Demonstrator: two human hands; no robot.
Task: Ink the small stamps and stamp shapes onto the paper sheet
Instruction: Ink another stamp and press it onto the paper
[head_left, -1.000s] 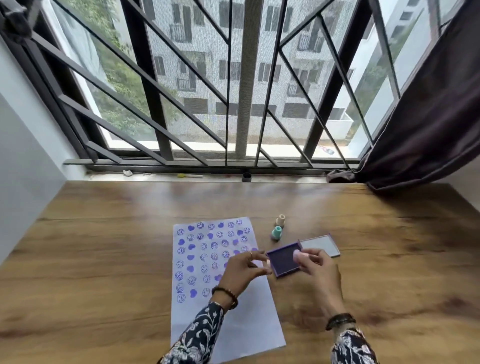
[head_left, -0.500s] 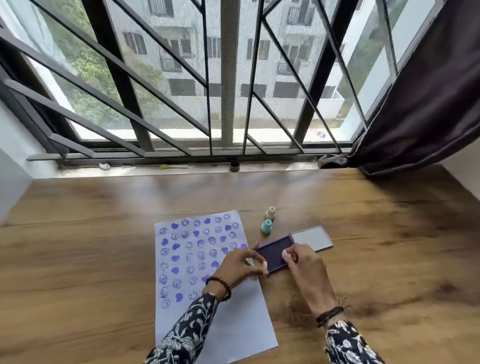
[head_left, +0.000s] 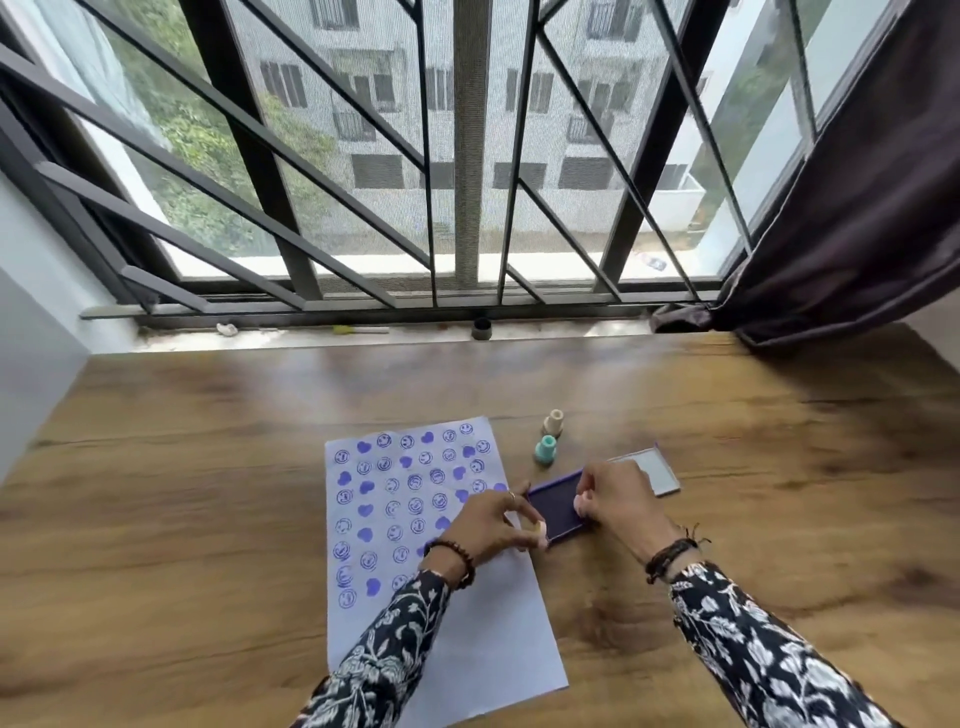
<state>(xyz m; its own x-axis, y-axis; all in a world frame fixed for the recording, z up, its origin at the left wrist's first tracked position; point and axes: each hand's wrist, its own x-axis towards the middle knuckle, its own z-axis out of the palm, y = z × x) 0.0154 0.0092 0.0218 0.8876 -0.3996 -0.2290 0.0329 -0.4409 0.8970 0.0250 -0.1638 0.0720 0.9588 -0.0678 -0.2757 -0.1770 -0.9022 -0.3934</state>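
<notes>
A person sits at a wooden worktop (head_left: 208, 493) under a barred window, both hands working at a purple ink pad (head_left: 558, 506). A second ago the pad was tilted up off the wood, its near edge lifted between the two hands. Now it lies lower and flatter, against the right edge of the paper sheet (head_left: 467, 623), toward the middle of the worktop. That suggests the pad is being settled into place so that inking can go on.

The left hand (head_left: 488, 530) reaches in from the paper side, wrist resting over the sheet, thumb and fingers pinched narrow at the pad's near left corner. Something small and pale sits at its fingertips; whether that is a stamp or only a fingernail cannot be told. The right hand (head_left: 618, 501) comes from the right, fingers curled down over the pad's right side, its grip closed on the pad's edge. Both sleeves carry a dark floral print, and both wrists wear bead bracelets.

The pad's open lid (head_left: 652, 470) lies flat beyond the right hand. Two small stamps stand upright just behind the pad, a teal stamp (head_left: 545, 449) nearer and a beige stamp (head_left: 554, 422) farther back, neither one touched. The sheet's far half is already covered with rows of purple smiley faces and hearts; its near half is blank, so much stamping room remains.
</notes>
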